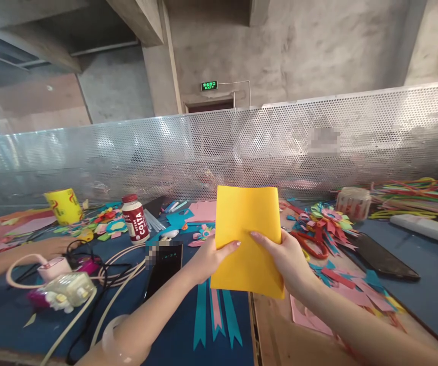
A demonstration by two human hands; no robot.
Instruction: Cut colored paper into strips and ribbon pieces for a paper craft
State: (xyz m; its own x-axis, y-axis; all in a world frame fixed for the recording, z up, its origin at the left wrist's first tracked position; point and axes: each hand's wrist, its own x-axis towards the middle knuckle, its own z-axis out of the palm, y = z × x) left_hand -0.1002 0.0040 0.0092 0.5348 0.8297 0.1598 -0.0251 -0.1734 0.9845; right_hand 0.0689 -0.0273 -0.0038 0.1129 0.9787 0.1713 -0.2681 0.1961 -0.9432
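I hold a folded sheet of yellow paper (246, 226) upright above the table, in front of me. My left hand (208, 258) pinches its left edge, thumb across the front. My right hand (283, 256) grips the lower right part, thumb lying on the front face. Both hands are closed on the sheet. Below it, blue and pink cut paper strips (216, 315) lie flat on the dark blue table top (173, 335).
A Costa bottle (135, 218), a yellow tape roll (64, 205), a black phone (163, 268), cables and a pale power bank (70, 291) lie left. Red scissors (310, 244), paper flowers (327, 218), another phone (384, 259) and coloured sticks (417, 195) lie right. Another person's hand (47, 247) rests far left. A perforated metal screen (219, 147) stands behind.
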